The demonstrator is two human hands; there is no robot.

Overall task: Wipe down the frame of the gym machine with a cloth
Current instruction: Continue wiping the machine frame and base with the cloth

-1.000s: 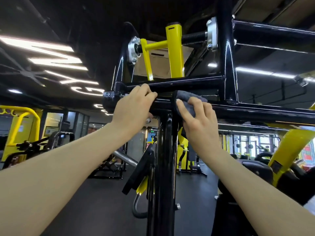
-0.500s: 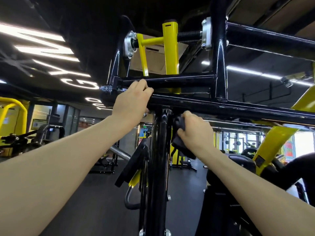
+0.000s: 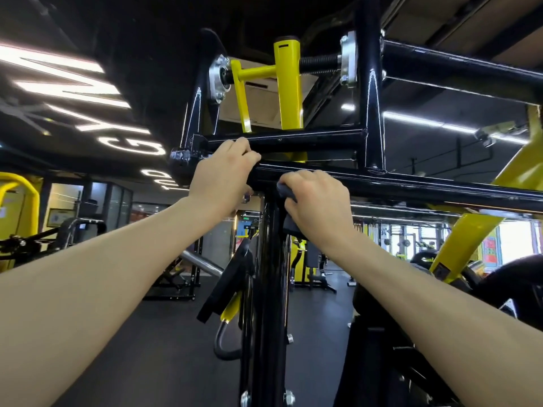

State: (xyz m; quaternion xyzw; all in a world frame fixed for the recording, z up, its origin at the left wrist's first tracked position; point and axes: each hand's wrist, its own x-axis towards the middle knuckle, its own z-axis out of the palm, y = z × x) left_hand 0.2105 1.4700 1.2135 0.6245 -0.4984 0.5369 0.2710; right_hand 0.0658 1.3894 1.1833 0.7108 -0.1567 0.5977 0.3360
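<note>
Dark grey folded cloth (image 3: 289, 223), earlier lower on glossy black upright post (image 3: 271, 289), is now sitting at joint under long black horizontal frame bar (image 3: 411, 183). Right hand (image 3: 316, 210) is gripping cloth, fingers curled over it, pressing against post top. Left hand (image 3: 223, 174) is hooking fingers over bar end, bracing. Step judged: wiping post-to-bar joint. Next move is likely calling for firm stroke down post or along bar, grip held. Yellow pivot arm (image 3: 289, 86) is standing above.

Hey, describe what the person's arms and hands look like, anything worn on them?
Both forearms are bare up to the frame edge: no sleeves in view. The left hand and right hand wear no gloves, and no watch, wristband or rings show on the wrists or fingers from this view. No markings are visible on either arm.
</note>
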